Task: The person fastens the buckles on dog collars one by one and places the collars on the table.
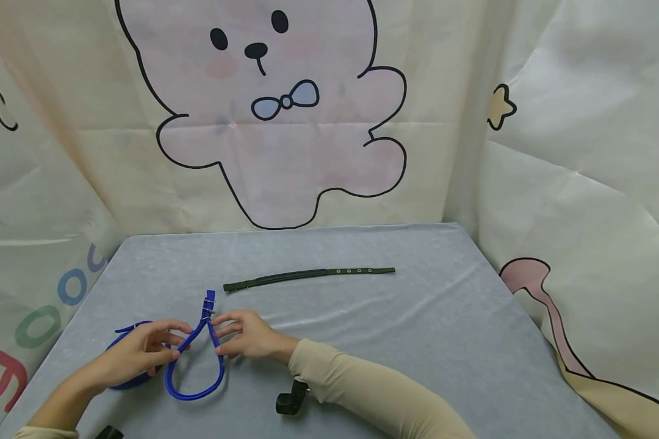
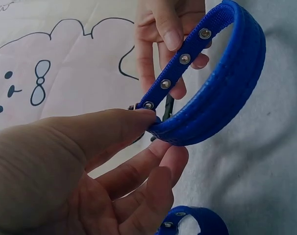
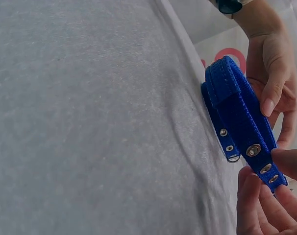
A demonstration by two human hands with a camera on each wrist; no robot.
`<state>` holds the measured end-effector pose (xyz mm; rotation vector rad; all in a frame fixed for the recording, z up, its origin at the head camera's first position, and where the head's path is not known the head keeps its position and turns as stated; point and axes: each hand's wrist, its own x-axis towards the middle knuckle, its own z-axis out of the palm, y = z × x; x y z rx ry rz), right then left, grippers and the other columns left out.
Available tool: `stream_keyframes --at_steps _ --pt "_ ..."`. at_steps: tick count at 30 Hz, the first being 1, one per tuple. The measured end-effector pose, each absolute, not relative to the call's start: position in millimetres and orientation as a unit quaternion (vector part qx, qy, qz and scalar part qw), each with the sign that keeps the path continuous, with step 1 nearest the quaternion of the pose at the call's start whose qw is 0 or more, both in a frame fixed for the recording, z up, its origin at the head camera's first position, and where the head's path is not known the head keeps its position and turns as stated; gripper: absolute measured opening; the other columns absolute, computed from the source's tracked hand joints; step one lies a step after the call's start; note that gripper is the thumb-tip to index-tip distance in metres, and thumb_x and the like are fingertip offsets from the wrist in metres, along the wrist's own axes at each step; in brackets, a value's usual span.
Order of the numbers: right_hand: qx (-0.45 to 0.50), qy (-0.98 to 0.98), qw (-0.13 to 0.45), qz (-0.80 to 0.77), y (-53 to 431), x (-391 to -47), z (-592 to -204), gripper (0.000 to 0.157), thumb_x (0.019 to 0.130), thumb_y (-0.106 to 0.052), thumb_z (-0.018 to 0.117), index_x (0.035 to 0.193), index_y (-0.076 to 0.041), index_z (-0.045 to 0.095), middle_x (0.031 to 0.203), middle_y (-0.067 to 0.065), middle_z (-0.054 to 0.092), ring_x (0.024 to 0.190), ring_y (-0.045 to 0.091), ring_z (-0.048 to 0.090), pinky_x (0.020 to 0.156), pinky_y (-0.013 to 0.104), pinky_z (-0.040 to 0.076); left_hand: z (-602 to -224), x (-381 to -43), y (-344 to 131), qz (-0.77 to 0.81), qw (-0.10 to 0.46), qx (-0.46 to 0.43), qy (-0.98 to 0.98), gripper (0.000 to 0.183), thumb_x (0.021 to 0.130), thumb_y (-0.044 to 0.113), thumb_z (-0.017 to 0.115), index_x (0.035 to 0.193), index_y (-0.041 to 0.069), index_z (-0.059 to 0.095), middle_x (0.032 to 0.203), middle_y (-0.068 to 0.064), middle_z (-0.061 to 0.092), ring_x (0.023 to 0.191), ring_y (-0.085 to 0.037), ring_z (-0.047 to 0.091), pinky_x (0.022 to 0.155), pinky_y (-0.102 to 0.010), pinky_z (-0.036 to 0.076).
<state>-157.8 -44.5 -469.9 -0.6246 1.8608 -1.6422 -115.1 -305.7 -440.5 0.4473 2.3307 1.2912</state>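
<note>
A blue collar [image 1: 221,371] [image 2: 241,83] with metal eyelets is fastened into a loop, held off the table in both hands. My left hand [image 1: 140,350] pinches it between thumb and fingers, close to the buckle in the left wrist view. On the other side my right hand [image 1: 252,334] grips the eyelet strap, thumb on one face and fingers on the other, as the right wrist view shows. A second blue collar [image 1: 132,383] [image 2: 210,223] lies curled on the table, partly hidden behind my left hand.
A dark green collar [image 1: 291,276] with eyelets lies stretched out toward the back of the grey cloth-covered table [image 1: 395,329]. Printed curtains [image 1: 335,164] stand behind the table and at both sides. A black device [image 1: 291,399] sits under the right wrist.
</note>
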Motion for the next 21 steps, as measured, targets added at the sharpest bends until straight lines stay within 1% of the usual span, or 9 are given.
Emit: stream_keyframes --at_steps 2,4,10,13,17,21 --pt "-0.234 0.703 0.289 -0.606 -46.1 -158.2 -470.0 0.047 0.087 0.008 0.071 0.132 -0.002 0.061 0.122 0.02 0.071 0.083 0.019 0.075 0.066 0.025 0.059 -441.2 -115.7 -307.0 0.464 0.221 0.16 0.843 0.046 0.1 0.017 0.064 0.138 -0.005 0.049 0.125 -0.031 0.065 0.078 -0.009 0.065 0.055 -0.033 0.054" --pt "-0.232 0.709 0.292 -0.599 -48.1 -158.8 -470.5 0.047 0.087 0.007 0.072 0.132 -0.002 0.061 0.121 0.019 0.072 0.081 0.015 0.074 0.065 0.024 0.058 -442.0 -116.3 -308.3 0.462 0.223 0.16 0.843 0.046 0.099 0.017 0.065 0.137 -0.005 0.05 0.123 -0.03 0.066 0.077 -0.009 0.065 0.055 -0.033 0.054" --pt "-0.222 0.721 0.293 -0.587 -54.3 -159.7 -472.5 0.045 0.087 0.006 0.073 0.13 -0.004 0.063 0.117 0.015 0.074 0.076 0.012 0.072 0.06 0.022 0.054 -444.7 -117.3 -311.7 0.458 0.221 0.167 0.845 0.045 0.098 0.015 0.066 0.135 -0.006 0.051 0.115 -0.025 0.069 0.069 -0.01 0.061 0.052 -0.032 0.053" --pt "-0.218 0.728 0.293 -0.581 -57.3 -159.3 -472.8 0.044 0.087 0.005 0.074 0.129 -0.005 0.064 0.114 0.014 0.075 0.071 0.009 0.068 0.057 0.022 0.052 -446.3 -117.1 -313.5 0.458 0.217 0.171 0.845 0.043 0.098 0.012 0.066 0.133 -0.007 0.051 0.111 -0.023 0.07 0.066 -0.01 0.06 0.05 -0.031 0.053" --pt "-0.213 0.736 0.291 -0.573 -61.9 -158.5 -474.4 0.043 0.087 0.005 0.074 0.127 -0.006 0.064 0.112 0.012 0.076 0.067 0.006 0.062 0.054 0.021 0.049 -449.1 -117.4 -315.7 0.45 0.216 0.175 0.849 0.04 0.097 0.009 0.066 0.132 -0.007 0.052 0.109 -0.021 0.07 0.067 -0.009 0.061 0.049 -0.031 0.052" --pt "-0.21 0.751 0.286 -0.557 -66.1 -157.7 -475.5 0.043 0.087 0.003 0.075 0.127 -0.007 0.064 0.11 0.01 0.076 0.064 0.005 0.059 0.053 0.02 0.048 -450.8 -118.0 -317.8 0.437 0.217 0.173 0.856 0.039 0.097 0.009 0.066 0.131 -0.006 0.053 0.107 -0.019 0.07 0.068 -0.008 0.062 0.048 -0.031 0.052"
